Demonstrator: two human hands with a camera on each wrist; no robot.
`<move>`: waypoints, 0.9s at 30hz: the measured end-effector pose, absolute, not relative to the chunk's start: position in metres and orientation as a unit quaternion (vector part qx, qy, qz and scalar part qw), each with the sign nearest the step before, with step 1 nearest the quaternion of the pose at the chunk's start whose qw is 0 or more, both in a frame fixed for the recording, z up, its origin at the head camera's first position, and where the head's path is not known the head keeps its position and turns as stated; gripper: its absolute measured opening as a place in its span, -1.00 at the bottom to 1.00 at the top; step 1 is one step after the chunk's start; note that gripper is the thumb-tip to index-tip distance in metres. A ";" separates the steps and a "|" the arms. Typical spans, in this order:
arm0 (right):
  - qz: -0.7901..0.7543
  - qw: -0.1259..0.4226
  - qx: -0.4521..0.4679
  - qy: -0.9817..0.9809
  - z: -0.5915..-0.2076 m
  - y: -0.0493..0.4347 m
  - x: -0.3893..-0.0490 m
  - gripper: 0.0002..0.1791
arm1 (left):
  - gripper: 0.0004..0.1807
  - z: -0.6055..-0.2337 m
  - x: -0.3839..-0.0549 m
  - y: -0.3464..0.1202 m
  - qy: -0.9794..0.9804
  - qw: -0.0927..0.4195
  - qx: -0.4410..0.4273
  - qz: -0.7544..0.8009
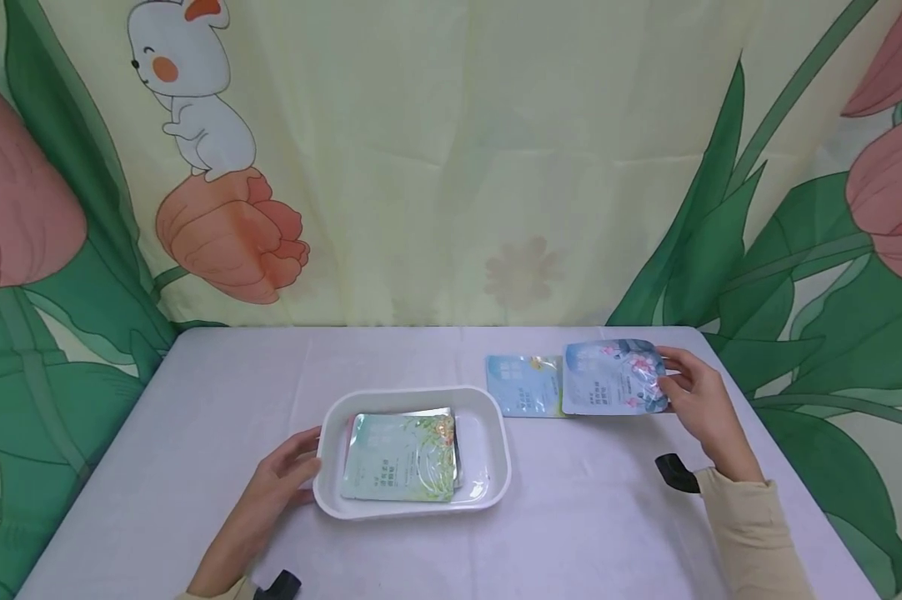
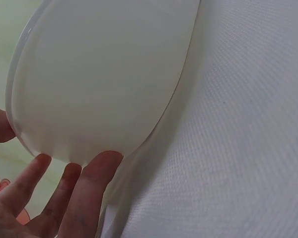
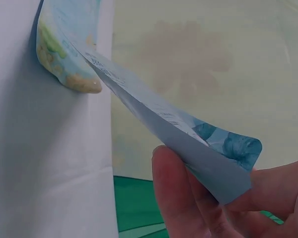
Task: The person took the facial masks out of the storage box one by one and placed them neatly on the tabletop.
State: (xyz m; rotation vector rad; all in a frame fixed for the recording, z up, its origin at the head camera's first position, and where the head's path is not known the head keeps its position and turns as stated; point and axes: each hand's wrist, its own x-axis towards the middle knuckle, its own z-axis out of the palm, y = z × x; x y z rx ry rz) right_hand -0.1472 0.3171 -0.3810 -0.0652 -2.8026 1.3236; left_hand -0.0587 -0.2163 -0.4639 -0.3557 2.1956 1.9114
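Note:
A blue face mask packet (image 1: 608, 379) with pink flowers is held up by its right end in my right hand (image 1: 694, 400). Thumb and fingers pinch it between them, and the right wrist view catches this packet (image 3: 174, 139) nearly edge-on. My left hand (image 1: 274, 483) rests against the left end of a white tray (image 1: 488, 450). In the left wrist view its fingertips (image 2: 107, 161) touch the tray's outer wall (image 2: 99, 84). Inside the tray lies a green face mask packet (image 1: 398, 458) over others, whose edges peek out.
A light blue face mask packet (image 1: 522, 383) lies on the white tablecloth (image 1: 571, 508), beside the raised one and partly overlapped by it. The table's back edge meets a printed curtain (image 1: 451, 167). A black wrist mount (image 1: 676, 472) sits at the right sleeve (image 1: 751, 533).

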 end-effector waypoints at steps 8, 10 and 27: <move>0.418 0.008 -0.019 -0.908 -0.390 0.327 -0.153 -0.46 | -0.39 -0.465 -0.058 -0.214 0.751 0.099 -0.130 0.640; 0.416 0.003 -0.019 -0.909 -0.392 0.330 -0.155 -0.46 | -0.40 -0.465 -0.058 -0.215 0.752 0.098 -0.131 0.639; 0.411 0.000 -0.049 -0.910 -0.409 0.342 -0.166 -0.46 | -0.40 -0.468 -0.060 -0.216 0.748 0.095 -0.127 0.644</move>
